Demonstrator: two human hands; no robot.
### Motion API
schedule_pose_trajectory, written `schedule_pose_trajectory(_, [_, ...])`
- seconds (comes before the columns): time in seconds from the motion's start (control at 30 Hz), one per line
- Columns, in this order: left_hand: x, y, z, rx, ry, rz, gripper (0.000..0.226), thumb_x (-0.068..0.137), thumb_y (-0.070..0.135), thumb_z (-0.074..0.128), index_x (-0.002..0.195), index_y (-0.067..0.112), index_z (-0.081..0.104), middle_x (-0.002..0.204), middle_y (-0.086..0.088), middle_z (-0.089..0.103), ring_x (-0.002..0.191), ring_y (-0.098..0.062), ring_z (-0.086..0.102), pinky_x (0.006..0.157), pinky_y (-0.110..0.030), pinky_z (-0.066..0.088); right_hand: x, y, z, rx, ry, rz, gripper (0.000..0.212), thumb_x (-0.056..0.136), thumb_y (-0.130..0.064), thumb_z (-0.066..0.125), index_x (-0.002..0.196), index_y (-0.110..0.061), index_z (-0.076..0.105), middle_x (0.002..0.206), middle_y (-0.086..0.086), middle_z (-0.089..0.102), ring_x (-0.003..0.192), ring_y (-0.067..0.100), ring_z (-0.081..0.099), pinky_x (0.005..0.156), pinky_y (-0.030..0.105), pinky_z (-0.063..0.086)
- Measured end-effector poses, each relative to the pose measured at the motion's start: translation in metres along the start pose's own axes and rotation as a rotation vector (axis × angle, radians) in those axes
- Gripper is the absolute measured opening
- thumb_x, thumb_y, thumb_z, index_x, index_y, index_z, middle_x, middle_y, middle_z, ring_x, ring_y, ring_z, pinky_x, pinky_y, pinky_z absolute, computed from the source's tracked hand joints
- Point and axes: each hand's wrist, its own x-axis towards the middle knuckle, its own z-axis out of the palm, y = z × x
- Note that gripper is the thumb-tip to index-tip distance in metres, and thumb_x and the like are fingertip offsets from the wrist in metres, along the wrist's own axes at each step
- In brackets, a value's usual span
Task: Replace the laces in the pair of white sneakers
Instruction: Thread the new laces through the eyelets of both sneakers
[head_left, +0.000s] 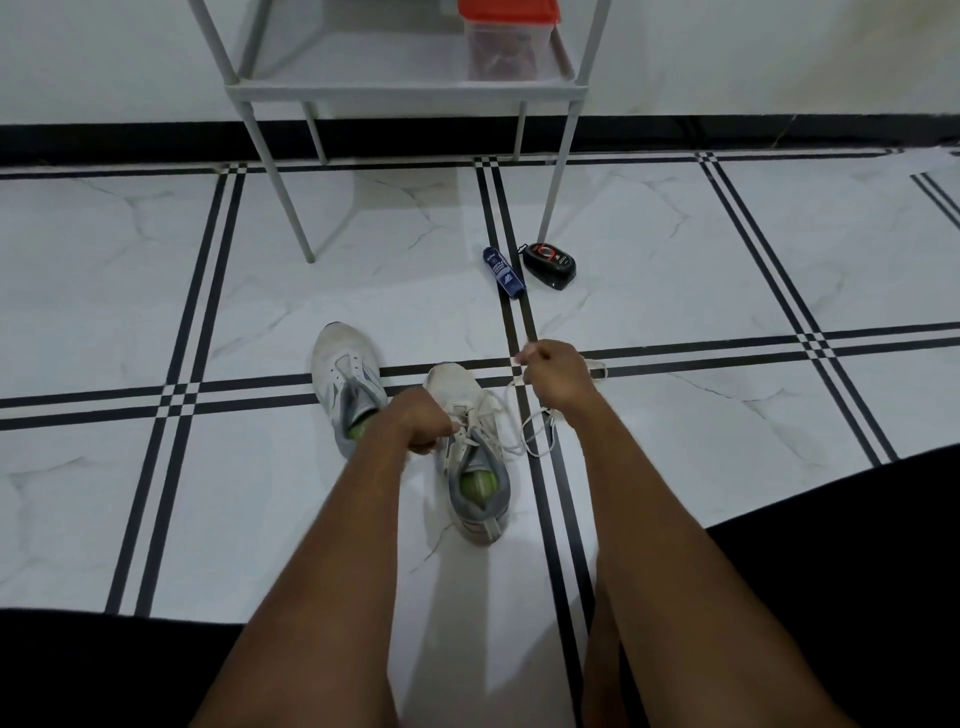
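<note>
Two white sneakers with grey collars and green insoles stand on the tiled floor. The left sneaker (343, 374) has no lace in its eyelets. The right sneaker (470, 457) carries a loose white lace (537, 434) that trails onto the floor to its right. My left hand (421, 418) is curled at the right sneaker's upper eyelets, pinching the lace there. My right hand (556, 379) is raised beyond the shoe's toe, pinching the lace's end between thumb and finger.
A dark blue bottle (503, 273) lies on the floor beyond the shoes, with a black and red shoe-polish sponge (549, 265) beside it. A grey metal shelf rack (405, 88) stands against the wall, holding a clear box with a red lid (506, 39). My dark-clothed legs fill the lower corners.
</note>
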Motion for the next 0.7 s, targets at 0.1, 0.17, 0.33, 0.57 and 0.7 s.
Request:
schedule_pose_trajectory(0.1, [-0.002,-0.006,0.007,-0.038,-0.123,-0.081,0.031,0.088,0.017,0.083,0.101,-0.009,0.072,0.083,-0.024,0.073,0.061,-0.027,0.069,0.065,-0.038,0.065,-0.007,0.009,0.01,-0.17,-0.067,-0.072,0.023,0.101,-0.013,0.061,0.093,-0.004,0.08,0.089,0.005,0.077,0.082,0.018,0.07,0.072,0.028,0.054])
schedule_pose_trajectory(0.17, [0.002,-0.011,0.015,-0.04,-0.062,-0.064,0.03,0.091,0.022,0.079,0.097,-0.008,0.074,0.082,-0.025,0.076,0.066,-0.031,0.074,0.075,-0.046,0.066,-0.01,0.014,0.019,-0.2,-0.086,-0.126,0.019,0.094,-0.008,0.064,0.084,-0.001,0.078,0.08,0.004,0.074,0.078,0.014,0.065,0.071,0.033,0.052])
schedule_pose_trajectory(0.33, [0.005,-0.02,0.021,-0.159,0.068,-0.044,0.033,0.086,0.029,0.082,0.082,-0.003,0.074,0.068,-0.018,0.074,0.065,-0.033,0.076,0.075,-0.052,0.066,-0.017,0.024,0.036,-0.235,-0.086,-0.173,0.015,0.092,-0.016,0.071,0.083,-0.009,0.081,0.073,-0.019,0.068,0.075,-0.003,0.065,0.076,0.024,0.053])
schedule_pose_trajectory(0.57, [-0.011,-0.012,0.014,-0.223,-0.006,-0.076,0.03,0.073,0.012,0.094,0.089,-0.005,0.074,0.08,-0.022,0.076,0.066,-0.029,0.072,0.081,-0.05,0.065,-0.02,0.034,0.048,-0.241,-0.149,-0.16,0.013,0.094,-0.022,0.074,0.083,-0.017,0.08,0.064,-0.016,0.064,0.063,-0.002,0.059,0.063,0.019,0.043])
schedule_pose_trajectory(0.7, [-0.013,-0.013,0.018,-0.261,-0.022,-0.097,0.034,0.072,0.019,0.094,0.09,-0.002,0.074,0.078,-0.016,0.075,0.07,-0.027,0.074,0.08,-0.038,0.065,-0.02,0.037,0.053,-0.29,-0.202,-0.188,0.012,0.095,-0.018,0.072,0.089,-0.019,0.082,0.074,-0.017,0.068,0.074,-0.001,0.064,0.069,0.021,0.048])
